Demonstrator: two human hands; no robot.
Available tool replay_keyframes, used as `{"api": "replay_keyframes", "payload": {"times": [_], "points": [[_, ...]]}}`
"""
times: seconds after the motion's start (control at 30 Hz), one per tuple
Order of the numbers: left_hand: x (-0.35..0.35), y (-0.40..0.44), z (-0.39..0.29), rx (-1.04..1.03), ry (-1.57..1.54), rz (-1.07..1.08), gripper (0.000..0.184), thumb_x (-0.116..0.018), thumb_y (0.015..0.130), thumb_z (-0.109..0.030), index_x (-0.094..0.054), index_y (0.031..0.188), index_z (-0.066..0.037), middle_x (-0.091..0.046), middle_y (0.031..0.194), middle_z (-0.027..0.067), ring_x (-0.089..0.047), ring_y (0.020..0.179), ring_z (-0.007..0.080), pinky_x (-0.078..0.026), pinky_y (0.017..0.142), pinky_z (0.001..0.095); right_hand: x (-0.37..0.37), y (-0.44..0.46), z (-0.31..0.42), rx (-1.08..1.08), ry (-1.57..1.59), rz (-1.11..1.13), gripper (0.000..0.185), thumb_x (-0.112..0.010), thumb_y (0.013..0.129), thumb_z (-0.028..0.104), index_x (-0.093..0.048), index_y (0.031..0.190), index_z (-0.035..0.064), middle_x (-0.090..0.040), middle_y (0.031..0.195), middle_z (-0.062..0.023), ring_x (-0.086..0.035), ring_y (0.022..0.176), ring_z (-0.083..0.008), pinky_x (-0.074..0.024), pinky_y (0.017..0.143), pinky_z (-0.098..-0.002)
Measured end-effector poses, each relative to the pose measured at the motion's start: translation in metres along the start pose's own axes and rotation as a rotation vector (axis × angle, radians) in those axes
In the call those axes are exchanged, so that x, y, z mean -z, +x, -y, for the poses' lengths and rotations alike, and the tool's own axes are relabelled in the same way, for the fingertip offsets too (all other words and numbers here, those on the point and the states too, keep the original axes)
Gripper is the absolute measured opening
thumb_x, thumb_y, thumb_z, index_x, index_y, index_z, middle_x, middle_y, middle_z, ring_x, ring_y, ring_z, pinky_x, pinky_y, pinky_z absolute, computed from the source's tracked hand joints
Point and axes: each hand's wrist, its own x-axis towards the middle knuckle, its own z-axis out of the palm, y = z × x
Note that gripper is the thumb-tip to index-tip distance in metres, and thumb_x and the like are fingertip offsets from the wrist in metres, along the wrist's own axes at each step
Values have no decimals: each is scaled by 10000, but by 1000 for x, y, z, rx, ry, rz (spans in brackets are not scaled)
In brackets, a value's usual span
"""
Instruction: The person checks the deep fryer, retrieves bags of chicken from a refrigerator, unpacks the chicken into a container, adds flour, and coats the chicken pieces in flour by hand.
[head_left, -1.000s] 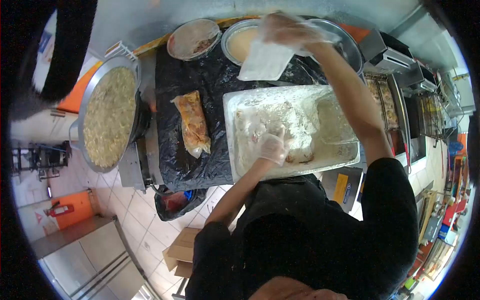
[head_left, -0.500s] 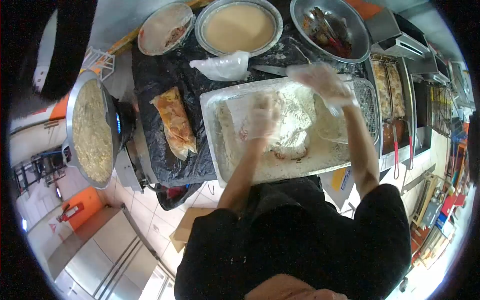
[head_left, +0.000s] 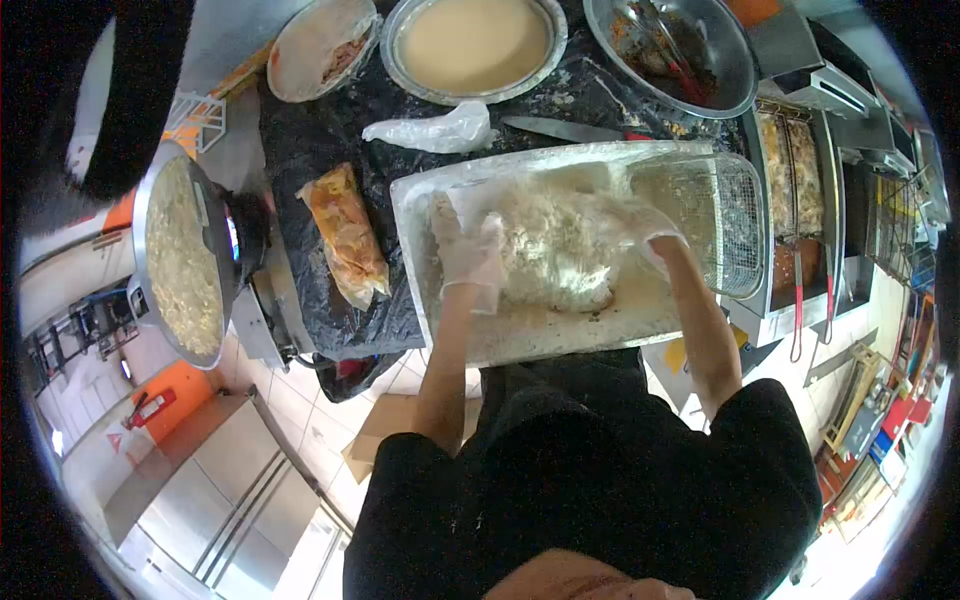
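Note:
A large rectangular tray [head_left: 412, 290] holds a heap of white flour [head_left: 560, 235], with lumpy floured pieces in it that I cannot make out. My left hand [head_left: 472, 258], in a clear plastic glove, is at the heap's left side with its fingers apart and pointing away from me. On the right side, my right hand [head_left: 648, 228], gloved too, reaches into the flour. Motion and flour dust smear its fingers. A wire basket [head_left: 738, 225] rests over the tray's right end.
Behind the tray lie a knife [head_left: 565, 129] and a crumpled plastic bag [head_left: 440, 130]. Further back stand a bowl of pale batter [head_left: 475, 45] and a metal bowl with tongs [head_left: 735, 95]. Left are a bag of marinated meat [head_left: 345, 235] and a wide pan [head_left: 180, 260] over a flame. A fryer [head_left: 790, 180] stands right.
My left hand has moved left from the heap's near side. My right hand has come down from above the tray's back edge into the flour. The view has shifted slightly.

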Motion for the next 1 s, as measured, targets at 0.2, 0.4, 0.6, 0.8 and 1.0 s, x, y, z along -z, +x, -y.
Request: {"api": "replay_keyframes", "payload": {"times": [0.2,0.4,0.6,0.8,1.0], "points": [[-125,32,-36,341,-559,-225,546,-556,872,-214,-379,1384,-143,-398,1398,170,-437,1238,334,-361,1033,374,-59,1,38,-379,682,-33,451,-386,977,332,-435,1344,74,-330,1452,-135,-389,1292,-242,-286,1094,-305],[18,-9,-9,376,-1003,123,548,-506,892,-396,-434,1343,-93,-438,1369,169,-521,1140,287,-431,935,405,-22,-18,40,93,-440,145,528,-440,952,343,-349,1388,60,-418,1391,-149,-432,1256,-281,-335,1067,-351],[-32,52,-1,314,-689,-464,512,-547,874,-338,-488,1257,-4,-596,1154,183,-607,953,320,-494,781,410,3,52,46,-147,-580,17,561,-458,935,317,-309,1404,48,-366,1431,-138,-405,1280,-276,-332,1072,-361],[10,28,-14,285,-759,-139,558,-415,918,-463,-376,1384,-159,-488,1285,223,-539,1097,354,-409,939,433,-53,93,-96,698,344,-293,468,-403,963,293,-368,1387,98,-410,1398,-118,-424,1252,-268,-306,1097,-357],[-36,30,-15,372,-654,-127,628,-414,901,-514,-338,1407,-150,-440,1350,215,-465,1205,358,-335,1038,401,-59,48,-41,166,283,4,434,-491,935,248,-429,1354,148,-413,1397,-100,-403,1276,-249,-314,1092,-383]]}}
